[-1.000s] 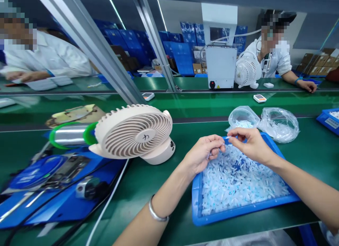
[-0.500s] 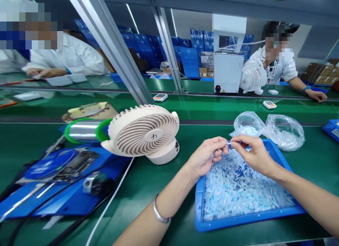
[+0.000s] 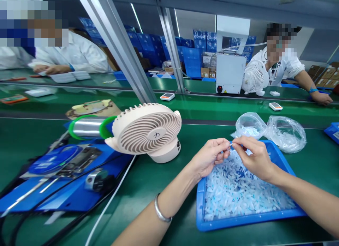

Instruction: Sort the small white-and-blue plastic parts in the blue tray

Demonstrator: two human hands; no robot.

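- Through the head camera I found the left hand (image 3: 211, 156) and right hand (image 3: 256, 158) above the far-left part of the shallow blue plastic tray (image 3: 250, 220). Both pinches were narrow, thumb to forefinger, and seemed to meet on one tiny pale plastic-looking sliver (image 3: 231, 144).
- Below them, a heap of loose white-and-blue slivers (image 3: 238, 195) covered most of the tray floor.
- Risk I noted: the sliver was so slight that a slack or uneven pinch could drop it into the heap, where I would struggle to pick it out.
- Risk: the right forearm crossed the tray's right rim; a knock there could shift the tray and spill slivers.
- Risk: left of the tray, a round cream plastic desk fan (image 3: 148, 127) could scatter light slivers if running; I could not tell whether it was.
- Writing: the fan's hub bore a dark mark resembling 力. Farther left of the tray, white lettering on a flat blue disc (image 3: 57, 159) was too blurred to read. Right of the tray, a blue bin (image 3: 331, 132) carried a white label, illegible.
- No brand could be read.
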